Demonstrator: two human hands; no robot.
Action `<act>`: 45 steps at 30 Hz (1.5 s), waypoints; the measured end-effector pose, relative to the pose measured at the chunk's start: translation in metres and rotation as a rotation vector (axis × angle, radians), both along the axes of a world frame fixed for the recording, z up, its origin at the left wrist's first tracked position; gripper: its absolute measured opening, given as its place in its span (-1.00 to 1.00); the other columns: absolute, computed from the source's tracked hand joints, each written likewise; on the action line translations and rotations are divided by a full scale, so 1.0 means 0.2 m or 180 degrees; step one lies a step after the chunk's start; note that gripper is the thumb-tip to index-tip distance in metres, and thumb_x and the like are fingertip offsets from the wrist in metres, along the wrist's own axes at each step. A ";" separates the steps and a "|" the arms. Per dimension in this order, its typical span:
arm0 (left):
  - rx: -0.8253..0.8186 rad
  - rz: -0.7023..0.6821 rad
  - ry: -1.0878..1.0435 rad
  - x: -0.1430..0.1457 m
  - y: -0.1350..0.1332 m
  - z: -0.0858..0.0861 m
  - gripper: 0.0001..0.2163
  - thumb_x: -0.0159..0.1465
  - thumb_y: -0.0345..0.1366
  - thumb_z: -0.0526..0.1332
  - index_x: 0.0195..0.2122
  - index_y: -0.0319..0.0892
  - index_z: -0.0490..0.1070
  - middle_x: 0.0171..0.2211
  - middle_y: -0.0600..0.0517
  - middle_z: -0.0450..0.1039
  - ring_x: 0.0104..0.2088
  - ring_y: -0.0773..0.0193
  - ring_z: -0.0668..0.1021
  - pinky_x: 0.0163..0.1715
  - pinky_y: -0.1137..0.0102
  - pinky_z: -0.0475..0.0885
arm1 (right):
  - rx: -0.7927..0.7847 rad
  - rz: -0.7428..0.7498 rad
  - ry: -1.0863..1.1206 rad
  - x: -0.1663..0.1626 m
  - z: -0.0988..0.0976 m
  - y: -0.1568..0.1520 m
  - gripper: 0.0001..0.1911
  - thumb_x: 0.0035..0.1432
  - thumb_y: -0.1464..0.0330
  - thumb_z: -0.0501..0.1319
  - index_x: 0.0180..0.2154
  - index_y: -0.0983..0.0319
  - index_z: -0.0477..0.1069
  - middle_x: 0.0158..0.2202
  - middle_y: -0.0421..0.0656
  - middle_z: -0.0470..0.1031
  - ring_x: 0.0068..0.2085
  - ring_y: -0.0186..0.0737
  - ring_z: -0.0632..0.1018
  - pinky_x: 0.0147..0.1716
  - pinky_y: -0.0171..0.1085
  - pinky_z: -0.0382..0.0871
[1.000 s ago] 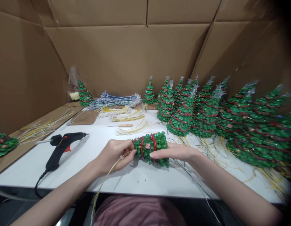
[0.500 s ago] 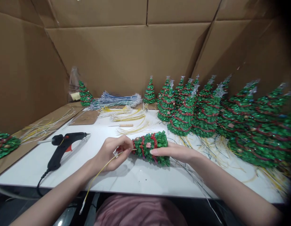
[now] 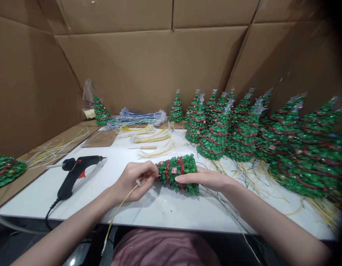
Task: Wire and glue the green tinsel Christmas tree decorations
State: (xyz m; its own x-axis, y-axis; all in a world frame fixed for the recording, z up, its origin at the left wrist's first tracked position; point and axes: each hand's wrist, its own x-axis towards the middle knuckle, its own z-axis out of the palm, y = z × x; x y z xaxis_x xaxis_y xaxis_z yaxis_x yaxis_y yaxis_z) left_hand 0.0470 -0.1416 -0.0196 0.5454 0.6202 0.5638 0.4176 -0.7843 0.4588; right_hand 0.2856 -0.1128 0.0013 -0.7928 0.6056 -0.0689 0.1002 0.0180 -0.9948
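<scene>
A small green Christmas tree (image 3: 175, 175) with red garland lies on its side, its narrow end pointing left. My right hand (image 3: 205, 179) grips it near the wide base, thumb over the near side and the other fingers mostly hidden behind. At the narrow end, the fingers of my left hand (image 3: 140, 179) are pinched together on a yellow wire (image 3: 122, 203). The wire's free end hangs past the table's front edge. My fingertips hide where the wire meets the tree. Thin dark and white wires (image 3: 224, 207) trail from the base beneath my right forearm.
A black glue gun (image 3: 76, 173) lies at left. Behind my hands are a wooden-handled awl (image 3: 148, 147), yellow and white wire bundles (image 3: 151, 137) and a blue-white bundle (image 3: 139, 117). Several finished trees (image 3: 242, 136) crowd the right side. Cardboard walls (image 3: 148, 66) enclose the table.
My left fingers have drawn closer over the tree's narrow end, and the wire's hanging end has swung slightly right. The right hand and tree have hardly moved.
</scene>
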 end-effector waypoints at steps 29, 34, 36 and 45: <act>-0.0580 0.0005 -0.0128 -0.01 0.00 0.03 -0.96 0.21 -0.40 0.17 -0.31 -0.22 0.34 -0.53 0.11 0.35 -0.55 0.45 0.34 -0.56 0.53 0.20 | 0.0290 -0.0116 -0.0245 0.02 0.03 -0.01 -0.68 0.08 0.19 0.23 -0.17 0.25 0.41 -0.23 -0.17 0.45 -0.15 -0.21 0.41 -0.04 -0.18 0.26; -0.0529 -0.0068 -0.0196 -0.03 -0.01 0.04 -0.95 0.21 -0.42 0.18 -0.30 -0.21 0.34 -0.53 0.12 0.33 -0.55 0.45 0.33 -0.55 0.53 0.21 | 0.0336 -0.0083 -0.0367 0.04 0.02 0.01 -0.63 0.05 0.13 0.24 -0.19 0.26 0.41 -0.22 -0.14 0.44 -0.15 -0.18 0.40 -0.08 -0.17 0.28; -0.0526 -0.0069 -0.0209 -0.04 -0.01 0.04 -0.96 0.22 -0.43 0.16 -0.30 -0.21 0.34 -0.52 0.12 0.32 -0.54 0.46 0.32 -0.55 0.53 0.21 | 0.0172 0.0001 -0.0322 0.05 0.02 0.02 -0.58 0.02 0.12 0.26 -0.14 0.25 0.41 -0.18 -0.12 0.45 -0.12 -0.15 0.41 -0.07 -0.16 0.28; -0.0566 -0.0060 -0.0214 -0.02 -0.01 0.04 -0.95 0.24 -0.41 0.12 -0.34 -0.22 0.35 -0.52 0.09 0.32 -0.53 0.45 0.32 -0.54 0.52 0.20 | -0.0384 0.0359 -0.0203 0.13 -0.05 0.10 -0.18 -0.19 0.05 0.36 0.08 0.32 0.29 -0.10 -0.03 0.45 -0.09 -0.11 0.45 -0.08 -0.15 0.30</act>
